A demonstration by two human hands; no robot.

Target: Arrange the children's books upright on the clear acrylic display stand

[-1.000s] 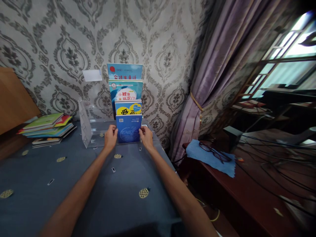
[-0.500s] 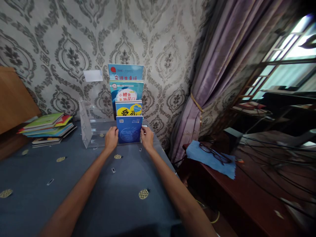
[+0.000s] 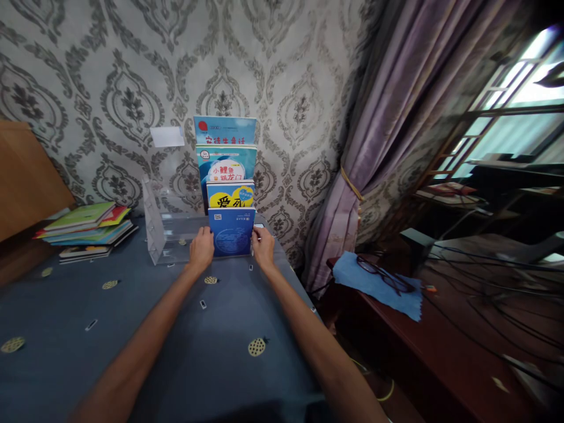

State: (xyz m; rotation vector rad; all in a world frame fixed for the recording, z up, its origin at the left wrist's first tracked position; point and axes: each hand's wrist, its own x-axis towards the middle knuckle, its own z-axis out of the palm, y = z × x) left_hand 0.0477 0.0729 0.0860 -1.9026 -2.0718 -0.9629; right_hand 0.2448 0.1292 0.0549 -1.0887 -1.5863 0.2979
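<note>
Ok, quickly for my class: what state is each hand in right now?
Left hand: closed, holding the front blue book by its left edge.
Right hand: closed, holding that book's right edge.

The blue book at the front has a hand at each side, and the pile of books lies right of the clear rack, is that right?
Not quite: the pile of books lies to the left of the clear rack, as the head view shows. The rest holds: the blue book has the left hand at one side and the right hand at the other.
</note>
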